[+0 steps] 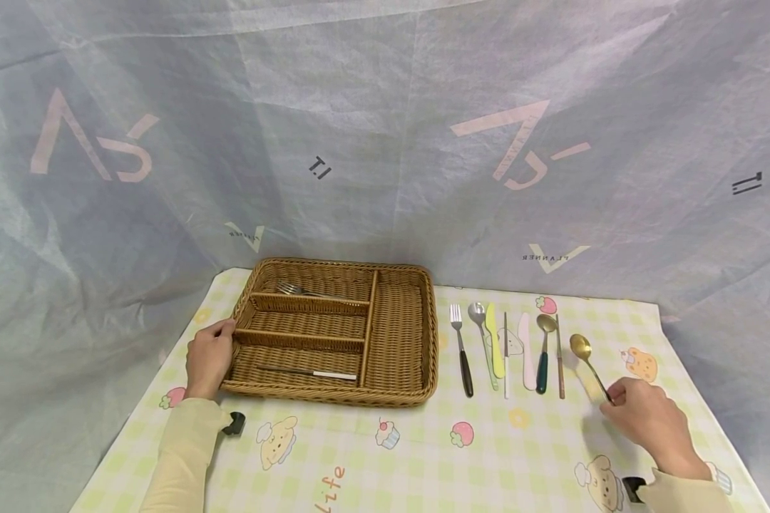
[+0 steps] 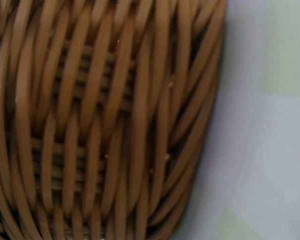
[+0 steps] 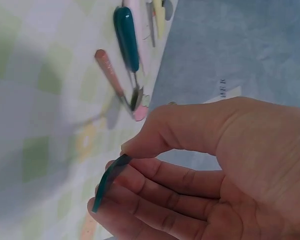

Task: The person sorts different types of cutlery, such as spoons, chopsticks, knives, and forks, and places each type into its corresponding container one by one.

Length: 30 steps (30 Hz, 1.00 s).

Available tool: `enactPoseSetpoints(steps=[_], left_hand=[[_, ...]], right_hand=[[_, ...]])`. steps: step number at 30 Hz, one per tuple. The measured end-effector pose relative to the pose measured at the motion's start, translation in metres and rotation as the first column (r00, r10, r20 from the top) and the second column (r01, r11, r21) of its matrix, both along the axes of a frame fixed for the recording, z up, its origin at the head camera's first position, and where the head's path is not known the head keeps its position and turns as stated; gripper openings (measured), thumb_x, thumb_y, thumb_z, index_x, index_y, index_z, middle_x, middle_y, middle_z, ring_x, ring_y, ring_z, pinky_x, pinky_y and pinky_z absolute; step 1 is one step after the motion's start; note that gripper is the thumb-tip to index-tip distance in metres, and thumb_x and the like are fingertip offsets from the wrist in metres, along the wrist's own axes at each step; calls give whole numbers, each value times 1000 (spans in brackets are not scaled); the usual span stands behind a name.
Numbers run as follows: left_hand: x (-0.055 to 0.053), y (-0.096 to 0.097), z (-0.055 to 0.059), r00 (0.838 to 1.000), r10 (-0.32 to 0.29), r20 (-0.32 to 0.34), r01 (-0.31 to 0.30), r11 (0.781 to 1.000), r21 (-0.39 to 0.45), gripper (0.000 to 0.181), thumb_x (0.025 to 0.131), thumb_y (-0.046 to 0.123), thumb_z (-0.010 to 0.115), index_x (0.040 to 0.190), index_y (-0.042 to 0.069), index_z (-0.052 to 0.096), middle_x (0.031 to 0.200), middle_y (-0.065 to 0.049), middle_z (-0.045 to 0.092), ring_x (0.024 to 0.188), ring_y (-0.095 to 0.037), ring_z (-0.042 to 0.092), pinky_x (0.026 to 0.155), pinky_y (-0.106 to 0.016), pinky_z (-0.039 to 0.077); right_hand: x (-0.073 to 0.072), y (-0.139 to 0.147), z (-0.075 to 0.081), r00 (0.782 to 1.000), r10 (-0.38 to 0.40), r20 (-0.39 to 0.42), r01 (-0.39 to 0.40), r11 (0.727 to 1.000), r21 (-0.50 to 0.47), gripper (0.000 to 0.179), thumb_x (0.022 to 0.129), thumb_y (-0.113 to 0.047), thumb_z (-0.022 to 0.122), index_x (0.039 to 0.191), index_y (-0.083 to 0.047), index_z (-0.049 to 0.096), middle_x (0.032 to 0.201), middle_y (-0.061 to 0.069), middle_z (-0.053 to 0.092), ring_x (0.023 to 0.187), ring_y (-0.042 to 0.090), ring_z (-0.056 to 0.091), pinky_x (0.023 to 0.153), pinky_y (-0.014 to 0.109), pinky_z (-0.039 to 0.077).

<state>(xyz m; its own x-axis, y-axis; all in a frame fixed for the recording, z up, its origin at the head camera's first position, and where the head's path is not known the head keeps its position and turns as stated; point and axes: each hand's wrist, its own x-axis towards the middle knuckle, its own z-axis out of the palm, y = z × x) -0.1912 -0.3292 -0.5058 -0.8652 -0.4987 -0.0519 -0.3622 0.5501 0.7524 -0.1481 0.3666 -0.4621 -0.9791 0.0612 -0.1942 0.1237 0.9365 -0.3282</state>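
My left hand (image 1: 209, 358) grips the left rim of a brown wicker cutlery tray (image 1: 398, 393); its woven side (image 2: 100, 120) fills much of the left wrist view. In the tray's back compartment lies a fork (image 1: 291, 289), and the front one holds a chopstick (image 1: 334, 375) with a white end. At the right, my right hand (image 1: 648, 417) pinches a gold spoon (image 1: 580, 347) by its handle, bowl pointing away from me. Close up, that handle (image 3: 106, 181) shows dark green between thumb and fingers.
Left of the gold spoon lies a row of cutlery: a black-handled fork (image 1: 465, 370), a silver spoon (image 1: 478, 313), a yellow knife (image 1: 495, 349), a white-ended chopstick (image 1: 506, 370), a pink knife (image 1: 527, 363), a green-handled spoon (image 1: 542, 370) and a brown-ended chopstick (image 1: 561, 374). A cloth curtain (image 1: 385, 142) hangs behind.
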Motion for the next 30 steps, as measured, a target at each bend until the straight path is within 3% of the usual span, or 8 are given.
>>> enactPoseSetpoints(steps=[7, 17, 30], left_hand=[[0, 0, 0, 1000, 7, -5, -7, 1000, -6, 54, 115, 42, 39, 152, 10, 63, 154, -24, 58, 142, -54, 49, 115, -71, 37], [-1, 0, 0, 1000, 7, -5, -7, 1000, -3, 55, 115, 43, 39, 152, 10, 63, 154, -23, 58, 142, -53, 49, 116, -70, 37], [0, 0, -1, 1000, 2, -6, -2, 1000, -3, 55, 116, 42, 39, 154, 10, 61, 155, -23, 57, 142, -53, 49, 116, -70, 37]], right_hand=[[0, -9, 11, 999, 13, -39, -13, 1000, -4, 22, 90, -13, 74, 102, 5, 73, 87, 12, 74, 72, 27, 69, 57, 51, 54], [0, -21, 23, 994, 38, -107, -39, 999, -1, 20, 89, -13, 75, 101, 2, 74, 85, 7, 74, 70, 23, 67, 53, 44, 49], [-1, -44, 46, 974, 99, -202, -103, 995, -9, 18, 91, -11, 71, 105, 0, 75, 87, 2, 74, 71, 16, 64, 52, 38, 48]])
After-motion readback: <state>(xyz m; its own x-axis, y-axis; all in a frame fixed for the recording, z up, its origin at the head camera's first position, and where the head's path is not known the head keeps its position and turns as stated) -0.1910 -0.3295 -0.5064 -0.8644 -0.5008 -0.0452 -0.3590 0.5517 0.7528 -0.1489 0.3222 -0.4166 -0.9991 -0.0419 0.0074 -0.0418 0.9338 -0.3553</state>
